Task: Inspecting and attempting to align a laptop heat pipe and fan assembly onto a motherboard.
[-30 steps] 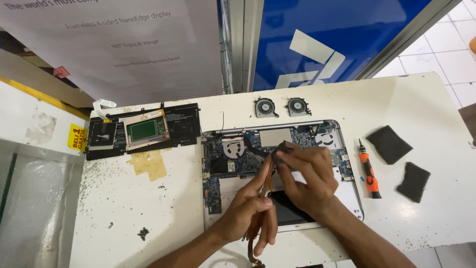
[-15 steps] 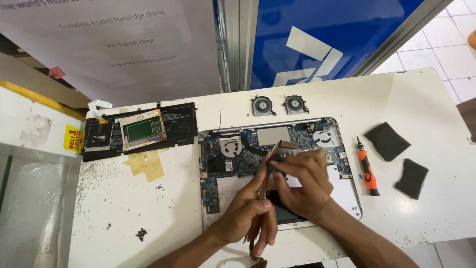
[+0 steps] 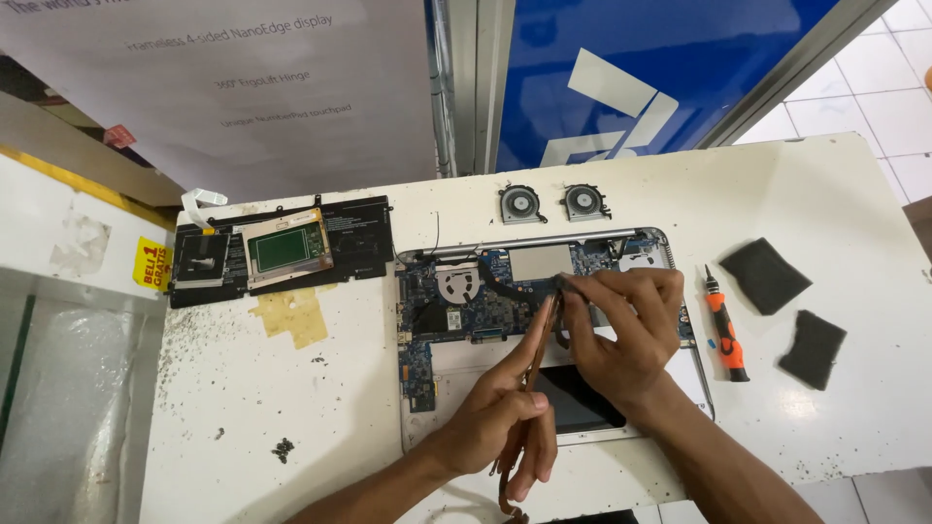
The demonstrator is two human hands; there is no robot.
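An opened laptop base (image 3: 680, 383) lies on the white table with its blue motherboard (image 3: 466, 301) exposed. My left hand (image 3: 500, 417) grips a thin brown stick tool (image 3: 541, 340) whose tip reaches the board near the middle. My right hand (image 3: 621, 330) rests over the laptop's right half, fingertips pinched on a small dark part at the tool's tip. What exactly sits between the fingers is too small to tell.
Two small round fans (image 3: 553, 204) lie behind the laptop. A black battery pack with a touchpad plate (image 3: 282, 250) lies at the left. An orange screwdriver (image 3: 725, 325) and two dark foam pads (image 3: 786, 306) lie at the right. The table edge (image 3: 874, 456) drops to a tiled floor.
Both hands have stayed at the same spot on the board, with only small finger shifts. The view has drifted slightly.
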